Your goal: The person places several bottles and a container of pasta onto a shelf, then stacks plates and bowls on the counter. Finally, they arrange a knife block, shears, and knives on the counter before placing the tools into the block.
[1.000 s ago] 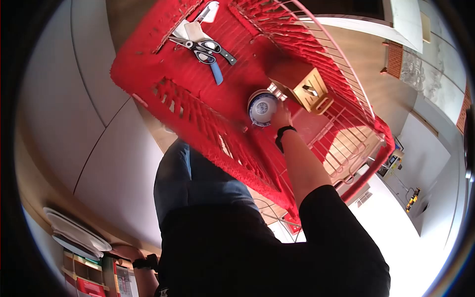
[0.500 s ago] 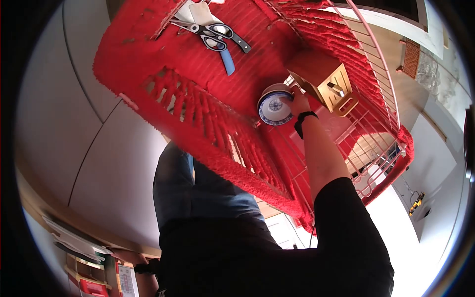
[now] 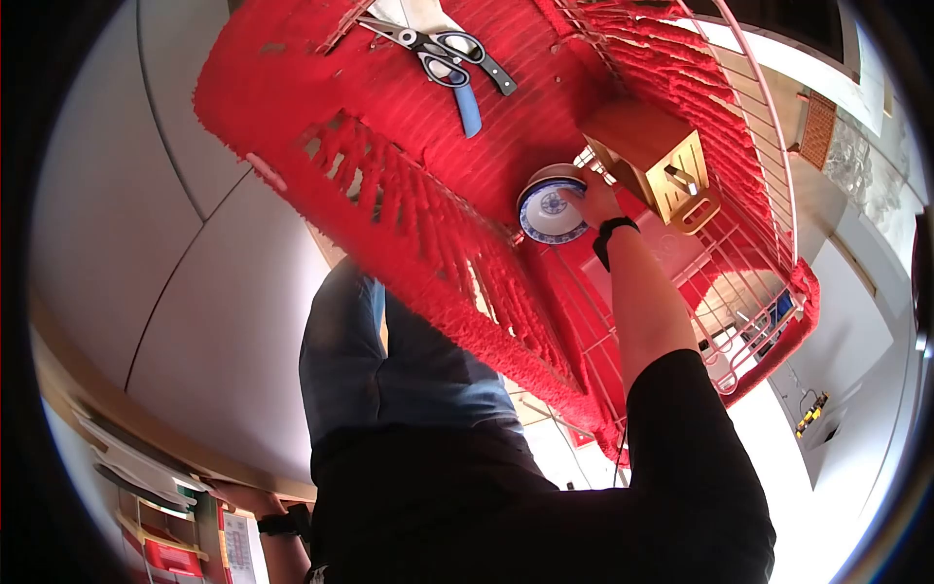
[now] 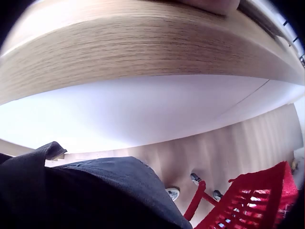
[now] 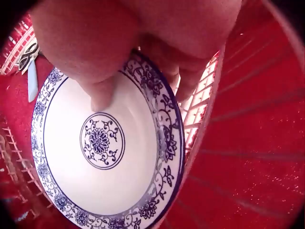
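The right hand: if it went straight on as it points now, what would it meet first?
First the patterned dish, which the right hand grips; beyond it, probably the red basket floor, though depth is unclear.

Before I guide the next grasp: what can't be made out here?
Left hand: left wrist view, cut off by the top edge; head view, too small to tell what its fingers touch.
Right hand: right wrist view, some fingertips hidden behind the patterned dish.
Whatever lies under that dish: head view, mostly covered by it.
White item near the scissors: head view, top edge.
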`<action>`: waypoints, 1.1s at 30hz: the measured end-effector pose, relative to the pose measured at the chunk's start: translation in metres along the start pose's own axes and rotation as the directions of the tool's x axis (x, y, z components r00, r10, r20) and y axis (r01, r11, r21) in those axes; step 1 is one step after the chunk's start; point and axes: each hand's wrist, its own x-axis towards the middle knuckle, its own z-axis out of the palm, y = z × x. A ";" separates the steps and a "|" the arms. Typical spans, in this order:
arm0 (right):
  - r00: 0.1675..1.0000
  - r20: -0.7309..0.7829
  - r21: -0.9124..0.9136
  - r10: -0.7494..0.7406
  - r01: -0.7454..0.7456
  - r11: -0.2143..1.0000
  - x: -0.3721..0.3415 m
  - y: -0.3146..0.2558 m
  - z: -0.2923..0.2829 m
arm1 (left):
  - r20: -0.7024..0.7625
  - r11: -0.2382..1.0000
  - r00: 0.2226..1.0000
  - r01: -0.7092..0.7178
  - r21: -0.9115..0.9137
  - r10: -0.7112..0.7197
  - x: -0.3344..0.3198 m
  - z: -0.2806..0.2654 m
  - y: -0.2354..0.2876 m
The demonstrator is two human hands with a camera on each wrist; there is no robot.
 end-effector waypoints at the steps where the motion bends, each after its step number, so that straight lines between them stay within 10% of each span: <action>1: 1.000 0.002 0.000 -0.003 0.003 1.000 -0.001 -0.001 0.001 | -0.002 1.000 1.000 0.003 0.001 -0.003 0.000 0.001 -0.001; 9: 0.995 -0.033 0.109 0.093 -0.089 0.990 0.000 0.017 0.006 | -0.079 0.972 0.984 -0.140 0.189 0.158 0.011 0.024 -0.042; 16: 0.996 -0.001 0.312 0.093 -0.088 0.946 -0.004 -0.003 0.002 | -0.171 0.993 0.982 -0.093 -0.079 0.079 0.001 0.015 -0.014; 31: 0.981 -0.118 0.608 0.151 -0.049 0.792 0.019 -0.075 0.035 | -0.096 0.988 0.994 -0.032 0.149 0.047 0.000 0.019 -0.019; 33: 0.974 -0.080 0.615 0.213 -0.120 0.780 0.013 -0.070 0.027 | -0.101 0.977 0.991 0.069 -0.201 -0.091 0.005 0.028 -0.030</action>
